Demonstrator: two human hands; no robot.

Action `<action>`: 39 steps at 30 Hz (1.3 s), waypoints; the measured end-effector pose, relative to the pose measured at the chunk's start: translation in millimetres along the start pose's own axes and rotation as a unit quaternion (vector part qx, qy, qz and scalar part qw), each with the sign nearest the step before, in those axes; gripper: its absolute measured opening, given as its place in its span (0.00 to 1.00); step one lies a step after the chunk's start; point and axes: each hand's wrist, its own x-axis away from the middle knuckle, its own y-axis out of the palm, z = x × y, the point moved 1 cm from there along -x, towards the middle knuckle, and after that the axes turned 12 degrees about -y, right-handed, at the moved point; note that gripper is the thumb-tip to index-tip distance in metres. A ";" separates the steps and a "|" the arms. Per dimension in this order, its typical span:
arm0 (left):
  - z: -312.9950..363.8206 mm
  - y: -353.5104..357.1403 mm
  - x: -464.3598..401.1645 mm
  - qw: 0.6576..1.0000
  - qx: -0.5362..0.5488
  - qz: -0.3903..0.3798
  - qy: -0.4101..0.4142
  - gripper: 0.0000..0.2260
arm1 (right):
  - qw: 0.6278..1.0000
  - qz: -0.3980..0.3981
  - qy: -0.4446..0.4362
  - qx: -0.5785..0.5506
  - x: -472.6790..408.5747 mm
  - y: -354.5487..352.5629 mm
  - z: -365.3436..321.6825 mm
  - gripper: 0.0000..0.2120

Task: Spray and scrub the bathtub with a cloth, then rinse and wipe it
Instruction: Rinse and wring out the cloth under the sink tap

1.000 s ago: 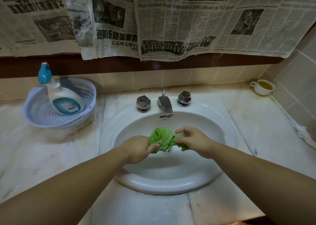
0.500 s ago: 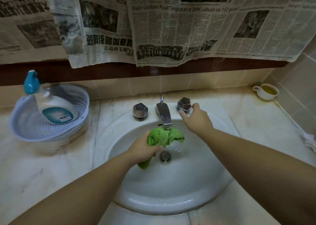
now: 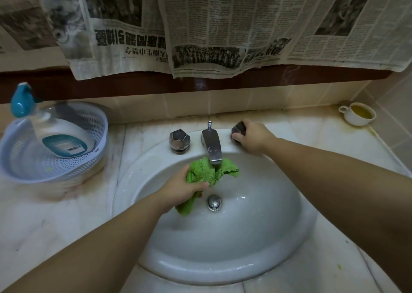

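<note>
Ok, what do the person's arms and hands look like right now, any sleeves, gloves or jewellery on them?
Both arms are bare along all that shows, with no sleeve edge in view. The left hand and right hand wear no gloves. No watch, bracelet or ring shows on the visible sides of wrists and fingers, and no markings are apparent.

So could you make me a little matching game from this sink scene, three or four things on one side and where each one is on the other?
Things:
1. green cloth
2. spray bottle
3. white cup
4. right tap knob

Places:
A. back right corner of the counter, beside the tiled wall
B. lying in the white perforated basket on the left
C. gripped by the right hand
D. bunched in the left hand just under the spout

Pairs: 1-D, 2-B, 3-A, 4-C
</note>
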 end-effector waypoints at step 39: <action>-6.8 17.5 7.1 0.969 -0.218 0.053 0.102 0.40 | 0.982 0.051 0.040 -0.177 87.8 113.8 -74.5 0.27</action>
